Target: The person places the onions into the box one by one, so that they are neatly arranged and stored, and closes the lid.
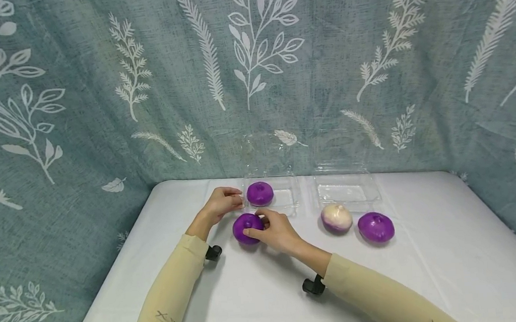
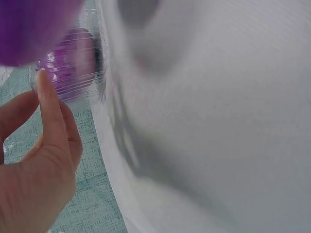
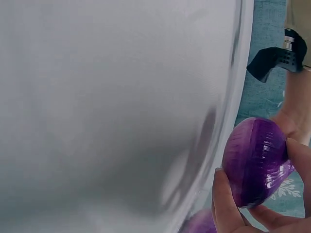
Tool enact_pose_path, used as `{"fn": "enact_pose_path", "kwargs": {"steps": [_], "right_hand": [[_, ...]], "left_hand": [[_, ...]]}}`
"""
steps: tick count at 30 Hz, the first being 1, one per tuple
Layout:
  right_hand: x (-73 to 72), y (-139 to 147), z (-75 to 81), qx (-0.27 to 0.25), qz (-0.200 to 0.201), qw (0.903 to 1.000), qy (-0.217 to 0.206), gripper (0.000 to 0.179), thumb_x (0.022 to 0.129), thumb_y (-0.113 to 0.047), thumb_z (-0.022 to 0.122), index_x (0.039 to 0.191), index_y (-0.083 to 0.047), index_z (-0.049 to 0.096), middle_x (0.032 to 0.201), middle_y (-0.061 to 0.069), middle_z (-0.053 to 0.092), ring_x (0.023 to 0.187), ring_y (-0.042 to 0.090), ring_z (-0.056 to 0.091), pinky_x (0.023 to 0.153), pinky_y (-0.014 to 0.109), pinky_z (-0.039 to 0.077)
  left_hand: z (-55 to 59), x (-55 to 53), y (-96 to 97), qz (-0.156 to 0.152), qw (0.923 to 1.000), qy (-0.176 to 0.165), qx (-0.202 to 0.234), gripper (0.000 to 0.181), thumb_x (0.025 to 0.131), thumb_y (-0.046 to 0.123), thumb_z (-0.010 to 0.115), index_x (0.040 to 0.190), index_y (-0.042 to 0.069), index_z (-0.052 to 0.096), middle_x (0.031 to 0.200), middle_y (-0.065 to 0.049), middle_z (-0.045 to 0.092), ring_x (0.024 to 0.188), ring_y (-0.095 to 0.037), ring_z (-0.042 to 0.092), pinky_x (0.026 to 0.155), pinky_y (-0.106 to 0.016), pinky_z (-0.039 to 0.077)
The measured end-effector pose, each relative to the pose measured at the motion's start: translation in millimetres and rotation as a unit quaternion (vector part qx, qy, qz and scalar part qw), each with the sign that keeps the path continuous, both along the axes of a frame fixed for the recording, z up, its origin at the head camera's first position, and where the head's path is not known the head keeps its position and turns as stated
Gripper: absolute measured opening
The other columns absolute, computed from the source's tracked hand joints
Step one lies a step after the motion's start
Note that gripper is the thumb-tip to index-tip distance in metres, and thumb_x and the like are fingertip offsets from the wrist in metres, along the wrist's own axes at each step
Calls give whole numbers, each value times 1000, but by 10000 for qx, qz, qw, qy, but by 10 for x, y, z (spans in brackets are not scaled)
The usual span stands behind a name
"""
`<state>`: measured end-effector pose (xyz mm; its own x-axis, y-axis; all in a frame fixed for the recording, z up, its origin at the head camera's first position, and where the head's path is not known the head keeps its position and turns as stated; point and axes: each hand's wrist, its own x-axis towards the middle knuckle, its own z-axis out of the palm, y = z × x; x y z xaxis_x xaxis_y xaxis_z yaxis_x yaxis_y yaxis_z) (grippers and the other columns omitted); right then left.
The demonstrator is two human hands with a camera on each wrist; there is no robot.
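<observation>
My right hand (image 1: 278, 232) grips a purple onion (image 1: 241, 229) above the table, in front of the left clear plastic box (image 1: 289, 191). In the right wrist view, thumb and fingers lie around that onion (image 3: 255, 162). My left hand (image 1: 219, 204) is by the box's left side, its fingers loosely bent and close to the wall; whether they touch it I cannot tell. Another purple onion (image 1: 260, 194) sits inside the left part of this box. The left wrist view shows the left hand (image 2: 43, 155) beside the box, with the raised onion (image 2: 34, 29) blurred at the top.
To the right stands a second clear box (image 1: 344, 192) with its lid raised and nothing in it. A white-and-purple bulb (image 1: 337, 218) and a purple onion (image 1: 376, 227) lie in front of it on the white tablecloth (image 1: 251, 303). A patterned curtain (image 1: 251, 80) hangs behind the table.
</observation>
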<state>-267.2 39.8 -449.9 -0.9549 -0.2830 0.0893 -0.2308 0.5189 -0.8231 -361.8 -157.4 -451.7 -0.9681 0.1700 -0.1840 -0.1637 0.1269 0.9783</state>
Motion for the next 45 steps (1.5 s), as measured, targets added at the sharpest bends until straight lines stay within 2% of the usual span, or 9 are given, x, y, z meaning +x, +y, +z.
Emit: {"fn": "enact_pose_path", "kwargs": {"steps": [5, 12, 21, 31, 38, 45], "right_hand": [[42, 134, 71, -42, -48, 10000, 52, 57, 84, -34, 84, 129, -4, 65, 107, 12, 74, 93, 21, 70, 80, 35, 60], [57, 318, 157, 54, -46, 9997, 240, 55, 84, -32, 84, 128, -5, 66, 111, 12, 74, 98, 25, 71, 85, 40, 60], [8, 528, 312, 334, 33, 9987, 395, 53, 86, -34, 83, 127, -6, 66, 106, 11, 75, 99, 26, 71, 86, 41, 58], [-74, 659, 359, 419, -26, 9976, 558, 54, 87, -33, 82, 129, -3, 65, 110, 14, 74, 101, 29, 70, 86, 42, 59], [-159, 758, 388, 572, -38, 9968, 561, 60, 88, -37, 81, 134, -4, 61, 117, 14, 72, 104, 28, 68, 87, 43, 59], [-305, 865, 416, 747, -106, 9940, 787, 61, 90, -35, 80, 137, -2, 59, 120, 16, 71, 107, 31, 67, 90, 45, 58]], "left_hand": [[5, -10, 8, 1, 10000, -20, -59, 40, 100, -1, 60, 137, -12, 54, 123, -23, 60, 99, -25, 68, 87, -29, 61], [4, -26, 22, 19, 10000, -40, 20, 40, 100, -2, 59, 137, -13, 53, 124, -24, 58, 113, -37, 64, 86, -28, 61], [-14, -2, 20, 4, 10000, -15, 50, 39, 100, -3, 58, 137, -15, 52, 120, -21, 58, 111, -35, 64, 86, -27, 61], [-11, -7, 29, 19, 10000, -4, 57, 39, 100, -5, 58, 137, -15, 52, 119, -20, 57, 108, -32, 64, 86, -27, 61], [1, -8, 34, 39, 10000, -21, 2, 39, 99, -5, 58, 136, -15, 53, 120, -21, 58, 112, -36, 64, 84, -26, 61], [-4, -22, 31, 56, 10000, -33, -44, 36, 100, -4, 58, 134, -13, 55, 119, -21, 58, 110, -35, 65, 91, -32, 60]]}}
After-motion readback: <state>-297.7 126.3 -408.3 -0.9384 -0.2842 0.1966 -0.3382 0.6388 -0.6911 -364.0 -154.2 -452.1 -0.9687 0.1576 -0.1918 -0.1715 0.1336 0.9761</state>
